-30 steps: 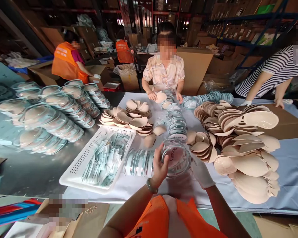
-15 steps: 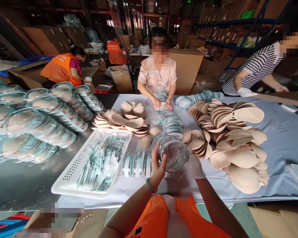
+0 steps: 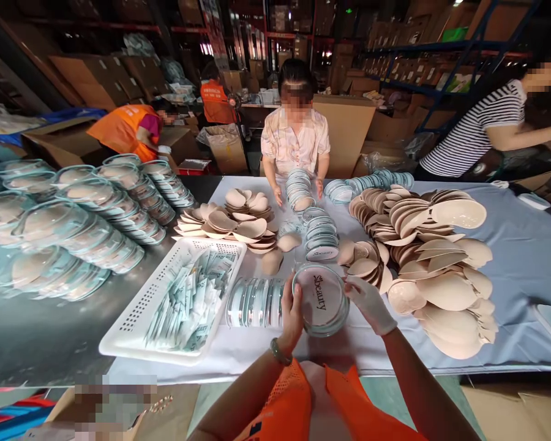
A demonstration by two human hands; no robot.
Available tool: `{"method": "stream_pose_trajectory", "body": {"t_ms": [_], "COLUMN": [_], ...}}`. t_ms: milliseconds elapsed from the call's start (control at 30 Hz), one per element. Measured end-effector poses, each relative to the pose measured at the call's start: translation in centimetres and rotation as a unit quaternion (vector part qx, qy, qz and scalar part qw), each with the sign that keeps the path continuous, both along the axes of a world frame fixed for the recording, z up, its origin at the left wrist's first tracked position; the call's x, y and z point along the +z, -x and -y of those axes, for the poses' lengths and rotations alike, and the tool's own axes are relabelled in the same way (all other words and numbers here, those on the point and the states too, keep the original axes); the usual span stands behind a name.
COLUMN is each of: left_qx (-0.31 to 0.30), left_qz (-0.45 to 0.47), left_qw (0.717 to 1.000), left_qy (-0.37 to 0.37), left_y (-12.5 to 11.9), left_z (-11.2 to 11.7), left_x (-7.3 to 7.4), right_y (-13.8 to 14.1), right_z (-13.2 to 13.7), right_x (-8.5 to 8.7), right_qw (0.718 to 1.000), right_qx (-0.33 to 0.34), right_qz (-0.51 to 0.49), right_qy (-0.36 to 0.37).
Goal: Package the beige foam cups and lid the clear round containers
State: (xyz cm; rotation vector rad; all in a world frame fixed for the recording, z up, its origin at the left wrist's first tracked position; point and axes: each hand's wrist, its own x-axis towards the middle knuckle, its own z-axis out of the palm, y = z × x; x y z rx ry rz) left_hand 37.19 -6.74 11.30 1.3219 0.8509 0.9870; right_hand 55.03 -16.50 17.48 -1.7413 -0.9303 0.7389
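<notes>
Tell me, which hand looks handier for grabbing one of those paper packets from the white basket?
Probably the left hand: it grips the clear round case on the side nearest the white basket of packets. The gloved right hand holds the case's far side, beside the beige pads.

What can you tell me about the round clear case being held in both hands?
The round clear case is a shallow transparent plastic container with a pale, pinkish inside and dark script lettering across its lid. It is closed as far as can be seen, tilted with its lid facing the camera, and held just above the white-covered table. The bare left hand grips its left edge; the white-gloved right hand grips its right edge.
</notes>
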Motion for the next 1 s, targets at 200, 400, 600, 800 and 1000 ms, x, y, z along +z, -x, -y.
{"method": "stream_pose_trajectory", "body": {"t_ms": [200, 400, 600, 800, 1000], "left_qx": [-0.028, 0.0, -0.003, -0.002, 0.01], "left_qz": [-0.012, -0.027, -0.056, -0.07, -0.077], "left_qw": [0.999, 0.998, 0.99, 0.981, 0.961], "left_qy": [-0.017, -0.063, -0.126, -0.178, -0.265], "left_y": [1.1, 0.6, 0.0, -0.7, -0.9], "left_z": [-1.6, 0.0, 0.5, 0.5, 0.6], "left_x": [1.1, -0.5, -0.9, -1.1, -1.5], "right_y": [0.3, 0.8, 0.8, 0.6, 0.2], "right_z": [1.8, -0.5, -2.6, -3.5, -3.1], "right_x": [-0.4, -1.8, -3.5, -6.3, -7.4], "right_qw": [0.988, 0.992, 0.988, 0.995, 0.991], "right_qx": [0.139, 0.087, 0.069, -0.071, -0.045], "right_qz": [-0.053, 0.08, -0.107, -0.009, 0.02], "right_qy": [0.035, -0.033, -0.089, -0.068, -0.122]}}
